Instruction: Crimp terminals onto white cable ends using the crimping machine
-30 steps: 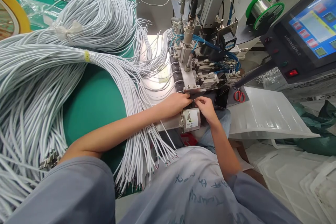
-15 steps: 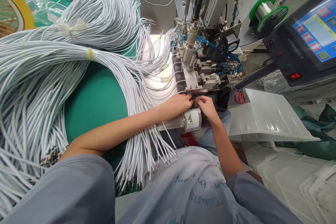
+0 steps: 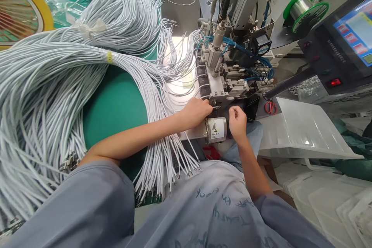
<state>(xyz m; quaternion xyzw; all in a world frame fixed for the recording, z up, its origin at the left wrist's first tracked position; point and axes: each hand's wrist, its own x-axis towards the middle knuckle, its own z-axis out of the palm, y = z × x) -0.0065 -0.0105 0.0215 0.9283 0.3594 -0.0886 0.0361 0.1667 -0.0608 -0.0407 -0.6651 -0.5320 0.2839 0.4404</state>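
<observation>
My left hand [image 3: 197,113] is closed in a pinch at the front edge of the bench-top machine [image 3: 216,85]. A thin cable end [image 3: 215,107] sticks out past its fingertips. My right hand [image 3: 237,122] is held to the right of it, thumb and fingers curled together; whatever lies between them is too small or hidden to make out. Just below and between the hands sits a clear-wrapped roll with a white label [image 3: 217,128]. White cables run into the row of black slots [image 3: 202,75] on the machine's left side.
A big bundle of white cables [image 3: 128,60] with a yellow tie spreads over the green mat [image 3: 116,97]. To the right are a solder wire spool [image 3: 305,9], a touch screen [image 3: 354,33], red-handled scissors [image 3: 270,107] and a translucent plastic sheet [image 3: 302,128]. A yellow-rimmed fan [image 3: 46,13] stands at the upper left.
My right hand has drawn away from my left, to the right and slightly down. My left hand stays by the machine edge, the cable end now showing. The whole view has shifted a little.
</observation>
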